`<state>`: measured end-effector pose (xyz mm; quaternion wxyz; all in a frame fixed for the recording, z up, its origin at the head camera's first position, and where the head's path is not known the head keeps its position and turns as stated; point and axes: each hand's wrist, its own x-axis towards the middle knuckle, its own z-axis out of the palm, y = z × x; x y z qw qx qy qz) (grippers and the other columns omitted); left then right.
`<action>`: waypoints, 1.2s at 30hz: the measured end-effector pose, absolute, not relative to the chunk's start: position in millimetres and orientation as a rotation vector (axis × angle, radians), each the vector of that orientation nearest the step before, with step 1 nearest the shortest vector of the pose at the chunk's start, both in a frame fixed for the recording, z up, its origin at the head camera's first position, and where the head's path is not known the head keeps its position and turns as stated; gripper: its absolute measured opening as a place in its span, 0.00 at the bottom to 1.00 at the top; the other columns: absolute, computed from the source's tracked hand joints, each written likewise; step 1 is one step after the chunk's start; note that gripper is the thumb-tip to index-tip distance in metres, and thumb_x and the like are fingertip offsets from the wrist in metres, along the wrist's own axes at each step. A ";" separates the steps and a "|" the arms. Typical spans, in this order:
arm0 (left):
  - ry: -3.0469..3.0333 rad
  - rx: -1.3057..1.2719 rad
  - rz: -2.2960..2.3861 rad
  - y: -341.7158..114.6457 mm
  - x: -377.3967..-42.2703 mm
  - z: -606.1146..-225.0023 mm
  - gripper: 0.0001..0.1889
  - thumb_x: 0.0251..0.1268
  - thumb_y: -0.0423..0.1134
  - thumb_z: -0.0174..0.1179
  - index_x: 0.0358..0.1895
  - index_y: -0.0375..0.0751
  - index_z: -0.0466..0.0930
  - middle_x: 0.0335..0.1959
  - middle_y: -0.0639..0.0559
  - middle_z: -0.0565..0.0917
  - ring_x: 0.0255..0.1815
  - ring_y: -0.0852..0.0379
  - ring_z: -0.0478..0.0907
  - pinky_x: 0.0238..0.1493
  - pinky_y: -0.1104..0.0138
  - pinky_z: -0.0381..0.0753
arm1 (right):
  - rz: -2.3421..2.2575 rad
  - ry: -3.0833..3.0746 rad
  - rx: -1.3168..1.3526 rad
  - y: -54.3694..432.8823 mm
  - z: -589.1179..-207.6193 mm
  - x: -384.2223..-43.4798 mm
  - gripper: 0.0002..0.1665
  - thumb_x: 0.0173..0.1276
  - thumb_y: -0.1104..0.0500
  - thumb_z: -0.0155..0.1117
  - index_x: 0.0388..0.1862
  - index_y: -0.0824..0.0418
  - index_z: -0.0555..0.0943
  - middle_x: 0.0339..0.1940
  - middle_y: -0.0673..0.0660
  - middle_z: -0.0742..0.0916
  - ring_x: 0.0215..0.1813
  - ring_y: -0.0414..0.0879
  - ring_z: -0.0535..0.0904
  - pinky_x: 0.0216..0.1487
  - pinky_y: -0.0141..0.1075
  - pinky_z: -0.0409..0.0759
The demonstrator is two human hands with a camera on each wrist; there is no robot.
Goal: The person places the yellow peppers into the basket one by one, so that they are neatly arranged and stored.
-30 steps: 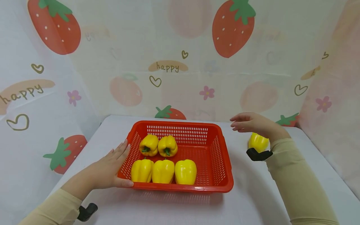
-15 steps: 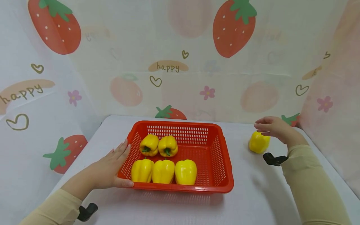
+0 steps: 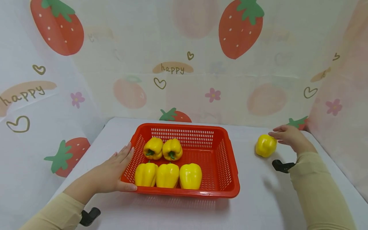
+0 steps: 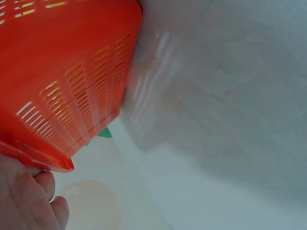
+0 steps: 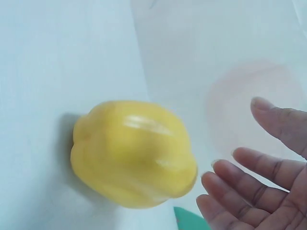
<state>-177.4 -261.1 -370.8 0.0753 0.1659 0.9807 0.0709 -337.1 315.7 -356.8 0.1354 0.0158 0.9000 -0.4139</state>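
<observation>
My left hand [image 3: 110,174] rests on the left side of a red plastic basket [image 3: 208,193], fingers extended along the rim and thumb on the front edge. In the left wrist view, part of that hand [image 4: 26,196] shows against the basket's rim [image 4: 33,155]. On the white table right of the basket sits a single yellow bell pepper [image 3: 265,146]. My right hand [image 3: 293,138] is beside its upper right, fingers loosely extended and holding nothing. The right wrist view has this bell pepper [image 5: 134,153] left of the spread fingers and thumb of the right hand [image 5: 259,187].
Inside the basket are several yellow bell peppers: two at the back left, one of them a pepper [image 3: 172,149] with its green stem showing, and a front row that includes a pepper [image 3: 190,176]. A strawberry-print cloth [image 3: 198,86] hangs behind the table.
My right hand has moved right, from near the basket's back right corner, past over the lone bell pepper to its right side. The left hand and basket stay put.
</observation>
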 end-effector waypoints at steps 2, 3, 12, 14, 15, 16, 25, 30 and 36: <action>2.946 0.495 0.208 -261.1 -177.2 -371.2 0.66 0.33 0.80 0.51 0.72 0.37 0.41 0.73 0.41 0.42 0.72 0.41 0.46 0.67 0.47 0.48 | -1.196 2.604 0.075 319.2 -359.1 -336.8 0.47 0.64 0.41 0.56 0.64 0.77 0.55 0.63 0.74 0.64 0.63 0.66 0.62 0.62 0.51 0.64; 2.948 0.493 0.207 -261.1 -177.1 -371.4 0.66 0.33 0.80 0.51 0.72 0.37 0.41 0.73 0.41 0.42 0.72 0.41 0.46 0.67 0.47 0.48 | -1.185 2.605 0.090 321.3 -360.6 -337.0 0.49 0.64 0.39 0.55 0.64 0.77 0.55 0.64 0.75 0.63 0.64 0.67 0.61 0.62 0.50 0.64; 2.944 0.474 0.202 -261.3 -177.0 -372.1 0.66 0.32 0.80 0.51 0.72 0.38 0.41 0.74 0.42 0.41 0.72 0.42 0.45 0.67 0.46 0.48 | -1.203 2.536 0.194 329.6 -379.2 -338.8 0.50 0.63 0.38 0.55 0.65 0.77 0.54 0.66 0.74 0.60 0.65 0.67 0.60 0.62 0.49 0.66; 2.943 0.477 0.198 -261.4 -177.3 -372.1 0.66 0.32 0.81 0.51 0.72 0.38 0.41 0.74 0.42 0.41 0.72 0.42 0.45 0.67 0.46 0.48 | -1.221 2.513 0.186 331.2 -381.7 -338.5 0.51 0.65 0.40 0.54 0.66 0.78 0.50 0.67 0.75 0.58 0.65 0.67 0.59 0.63 0.49 0.65; 2.944 0.478 0.198 -261.5 -177.4 -372.1 0.66 0.32 0.81 0.51 0.72 0.38 0.41 0.74 0.42 0.41 0.72 0.42 0.45 0.67 0.46 0.48 | -1.222 2.497 0.162 332.1 -383.1 -338.3 0.52 0.66 0.40 0.53 0.67 0.78 0.47 0.67 0.76 0.56 0.66 0.68 0.57 0.64 0.50 0.63; 2.944 0.479 0.195 -261.6 -177.4 -372.5 0.66 0.32 0.81 0.51 0.72 0.38 0.41 0.74 0.42 0.41 0.72 0.42 0.45 0.67 0.46 0.48 | -1.225 2.492 0.156 332.5 -384.4 -338.1 0.53 0.65 0.39 0.52 0.67 0.79 0.46 0.67 0.77 0.56 0.66 0.68 0.57 0.64 0.50 0.63; 2.943 0.475 0.196 -261.8 -177.5 -373.2 0.66 0.33 0.80 0.50 0.72 0.38 0.40 0.74 0.42 0.41 0.72 0.43 0.44 0.67 0.46 0.48 | -1.271 2.494 0.162 335.2 -405.8 -339.6 0.56 0.65 0.35 0.49 0.67 0.80 0.43 0.68 0.77 0.54 0.65 0.67 0.58 0.64 0.49 0.64; 2.942 0.469 0.187 -261.6 -177.5 -372.7 0.66 0.32 0.80 0.51 0.72 0.38 0.40 0.74 0.42 0.41 0.72 0.43 0.43 0.67 0.46 0.48 | -1.291 2.498 0.190 331.0 -413.9 -342.7 0.59 0.63 0.34 0.50 0.67 0.80 0.42 0.67 0.76 0.54 0.64 0.66 0.59 0.64 0.48 0.64; 2.936 0.474 0.187 -261.3 -177.0 -372.2 0.66 0.33 0.80 0.51 0.72 0.38 0.39 0.73 0.41 0.41 0.72 0.43 0.42 0.67 0.46 0.48 | -1.295 2.432 0.200 327.4 -417.2 -343.8 0.60 0.63 0.34 0.51 0.67 0.80 0.39 0.67 0.75 0.55 0.64 0.63 0.60 0.65 0.48 0.63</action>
